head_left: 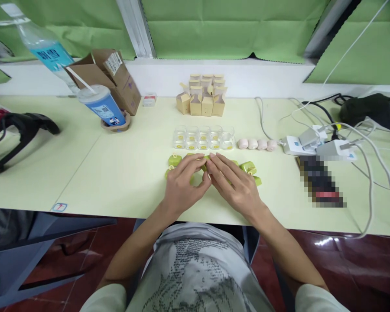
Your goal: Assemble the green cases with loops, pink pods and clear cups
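Above the table's front part, my left hand [183, 184] and my right hand [237, 186] meet at the fingertips. Both are closed on a small green plastic piece [206, 164], mostly covered by the fingers. More glossy green pieces lie around and under the hands, such as one with a pale loop [174, 160] on the left and another green piece [248, 167] on the right. Just beyond stand two rows of clear plastic cups [203, 138] with yellow marks inside. Several pale pink round pieces [258, 144] line up to their right.
Small open cardboard boxes [207, 105] stand by the wall. At left are a blue drink cup [105, 108], a brown carton [120, 82], a large bottle [47, 50] and a black strap-like device [19, 134]. White chargers [312, 143], cables and a blurred dark object [320, 180] occupy the right.
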`<state>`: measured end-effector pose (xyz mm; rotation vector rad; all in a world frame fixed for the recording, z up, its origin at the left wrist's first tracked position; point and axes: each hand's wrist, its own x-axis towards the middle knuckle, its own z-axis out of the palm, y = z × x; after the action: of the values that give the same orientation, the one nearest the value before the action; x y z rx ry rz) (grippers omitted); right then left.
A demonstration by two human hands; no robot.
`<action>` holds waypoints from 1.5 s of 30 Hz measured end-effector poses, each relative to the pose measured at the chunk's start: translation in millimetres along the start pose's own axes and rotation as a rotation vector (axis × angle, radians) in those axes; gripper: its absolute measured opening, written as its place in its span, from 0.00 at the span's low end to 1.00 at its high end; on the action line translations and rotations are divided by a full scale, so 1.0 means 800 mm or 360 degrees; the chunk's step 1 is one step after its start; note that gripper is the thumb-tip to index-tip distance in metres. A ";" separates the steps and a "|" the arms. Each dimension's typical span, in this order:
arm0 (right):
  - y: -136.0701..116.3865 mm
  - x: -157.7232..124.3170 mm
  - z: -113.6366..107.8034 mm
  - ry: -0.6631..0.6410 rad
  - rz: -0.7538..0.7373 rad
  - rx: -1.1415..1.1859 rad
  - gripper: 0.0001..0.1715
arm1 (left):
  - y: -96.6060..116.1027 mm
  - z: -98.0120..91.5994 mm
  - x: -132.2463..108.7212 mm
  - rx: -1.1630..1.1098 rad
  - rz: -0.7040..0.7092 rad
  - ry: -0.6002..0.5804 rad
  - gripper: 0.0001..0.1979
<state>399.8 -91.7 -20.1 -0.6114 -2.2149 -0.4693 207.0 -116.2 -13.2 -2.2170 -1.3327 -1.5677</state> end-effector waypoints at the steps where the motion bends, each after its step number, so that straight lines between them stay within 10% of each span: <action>1: -0.001 0.000 -0.001 -0.0008 -0.0033 -0.0019 0.35 | 0.000 0.002 -0.001 0.0060 0.0039 0.0031 0.16; 9: -0.009 -0.006 0.004 -0.0005 0.0019 0.0072 0.37 | 0.000 -0.004 0.002 -0.0104 -0.0240 -0.0119 0.16; 15: -0.007 0.008 -0.001 0.0202 0.0689 0.0434 0.17 | -0.016 -0.013 0.006 -0.0447 -0.0109 -0.0663 0.30; 22: 0.041 -0.001 -0.043 0.0356 0.1217 0.0412 0.22 | -0.034 -0.014 0.001 -0.0189 -0.0130 -0.0699 0.22; 27: 0.123 -0.014 -0.050 -0.0353 0.1667 0.0133 0.17 | -0.027 -0.041 0.012 0.0155 0.0020 -0.1382 0.17; 31: 0.150 -0.012 -0.020 -0.0783 0.1660 -0.0125 0.13 | -0.010 -0.042 0.013 0.0478 0.0179 -0.1475 0.15; 45: 0.157 -0.036 0.017 -0.0810 0.1689 0.0038 0.18 | -0.011 -0.019 -0.007 0.0720 0.0301 -0.1308 0.14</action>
<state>478.8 9.5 -33.4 -1.8793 -1.9449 0.3012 190.1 -122.5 -14.3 -2.6296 -1.3709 -0.2052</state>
